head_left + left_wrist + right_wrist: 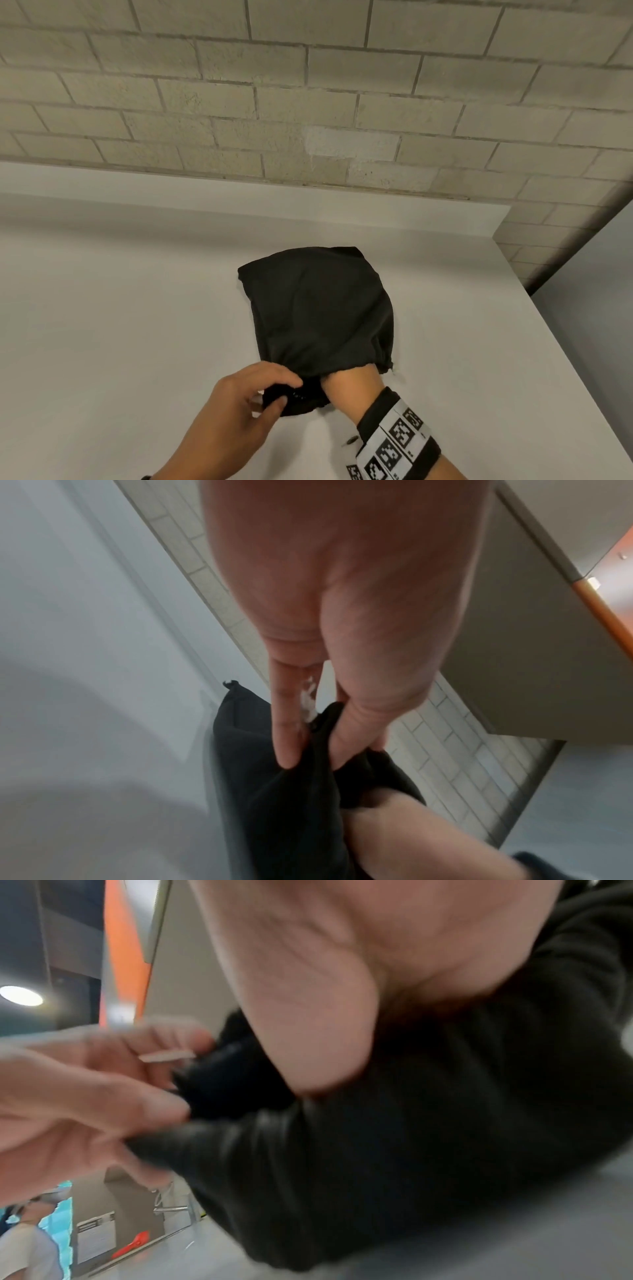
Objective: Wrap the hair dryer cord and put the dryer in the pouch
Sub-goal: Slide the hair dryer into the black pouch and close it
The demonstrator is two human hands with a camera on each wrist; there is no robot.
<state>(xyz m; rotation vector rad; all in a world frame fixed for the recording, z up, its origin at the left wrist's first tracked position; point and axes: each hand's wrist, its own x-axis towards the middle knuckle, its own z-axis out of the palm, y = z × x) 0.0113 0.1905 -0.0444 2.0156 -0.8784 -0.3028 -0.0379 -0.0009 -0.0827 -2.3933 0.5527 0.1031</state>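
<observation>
A black fabric pouch (318,308) lies bulging on the white table (120,325), its opening toward me. My right hand (352,383) is pushed into that opening up to the knuckles, so its fingers are hidden inside. My left hand (286,392) pinches the pouch's rim between thumb and fingers at the left of the opening. The left wrist view shows those fingers (284,745) gripping the pouch's black cloth (274,804). In the right wrist view the pouch (411,1123) fills the frame beside my right palm (308,1015). The hair dryer and its cord are out of sight.
A grey brick wall (308,102) runs along the table's far edge. The table's right edge (565,342) drops to the floor close to the pouch. Bare white surface spreads to the left. A marker-printed band (397,442) wraps my right wrist.
</observation>
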